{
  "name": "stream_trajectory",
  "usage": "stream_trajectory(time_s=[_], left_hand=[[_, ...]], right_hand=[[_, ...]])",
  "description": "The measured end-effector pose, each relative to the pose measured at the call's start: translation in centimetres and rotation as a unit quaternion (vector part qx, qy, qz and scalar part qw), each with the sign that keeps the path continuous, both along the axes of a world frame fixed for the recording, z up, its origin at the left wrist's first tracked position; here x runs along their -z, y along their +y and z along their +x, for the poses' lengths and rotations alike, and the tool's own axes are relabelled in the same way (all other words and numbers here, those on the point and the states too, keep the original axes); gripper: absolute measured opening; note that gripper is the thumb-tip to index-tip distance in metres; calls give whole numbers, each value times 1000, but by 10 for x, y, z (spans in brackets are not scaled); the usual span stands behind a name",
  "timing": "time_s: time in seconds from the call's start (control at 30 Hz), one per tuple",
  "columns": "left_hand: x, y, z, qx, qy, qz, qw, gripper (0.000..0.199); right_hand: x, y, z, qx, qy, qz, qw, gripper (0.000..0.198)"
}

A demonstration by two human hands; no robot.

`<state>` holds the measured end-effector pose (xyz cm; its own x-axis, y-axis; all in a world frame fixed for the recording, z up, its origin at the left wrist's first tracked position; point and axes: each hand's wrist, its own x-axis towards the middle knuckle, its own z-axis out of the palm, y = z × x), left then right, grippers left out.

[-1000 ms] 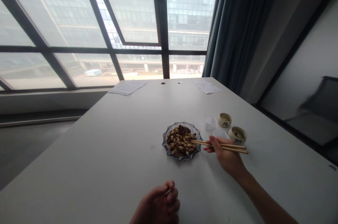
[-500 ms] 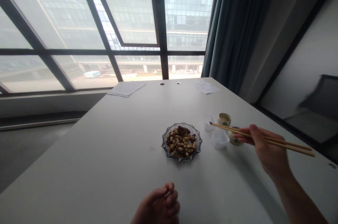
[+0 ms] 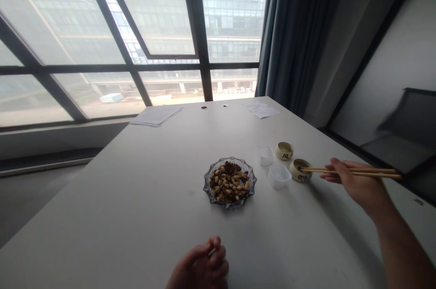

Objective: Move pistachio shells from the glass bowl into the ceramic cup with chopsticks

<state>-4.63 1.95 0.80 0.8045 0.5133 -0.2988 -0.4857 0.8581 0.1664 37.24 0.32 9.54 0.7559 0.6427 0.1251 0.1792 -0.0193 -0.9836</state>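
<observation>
My right hand (image 3: pixel 361 184) is closed around a pair of wooden chopsticks (image 3: pixel 361 171). Their tips are over the mouth of the nearer cream ceramic cup (image 3: pixel 301 174), which bears a dark character; a small dark bit shows at the tips, too small to name. Beside it stands a second cream cup (image 3: pixel 284 152). To the left are two small clear plastic containers, a nearer one (image 3: pixel 279 177) and a farther one (image 3: pixel 265 156). A scalloped glass bowl (image 3: pixel 206 189) holds pistachios (image 3: pixel 231 184) and dark reddish pieces (image 3: pixel 233 167). Below it, my left hand (image 3: pixel 202 264) rests with curled fingers, nothing in them.
On the white table (image 3: pixel 136 198), a stack of paper (image 3: pixel 157 115) lies at the far left and loose sheets (image 3: pixel 261 110) at the far right. Windows and a dark curtain (image 3: pixel 286 30) stand behind. At the right is a chair (image 3: pixel 408 116).
My right hand has moved right with the chopsticks, whose tips went from above the farther plastic container to the nearer cup. My left hand stays put. The view has shifted slightly.
</observation>
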Motion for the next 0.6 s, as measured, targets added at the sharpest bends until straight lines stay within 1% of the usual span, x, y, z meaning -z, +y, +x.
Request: stream_trajectory(time_s=[0.1, 0.2, 0.4, 0.6], left_hand=[[0, 0, 0, 0, 2, 1, 1000, 19], [1, -1, 0, -2, 1, 4, 1000, 19], [2, 0, 0, 1, -3, 6, 1000, 21], [2, 1, 0, 2, 3, 7, 1000, 18]], right_hand=[[6, 3, 2, -1, -28, 15, 999, 45], [12, 6, 3, -4, -47, 16, 999, 45], [19, 11, 4, -52, -82, 3, 995, 46], [19, 11, 2, -32, -131, 11, 991, 42]])
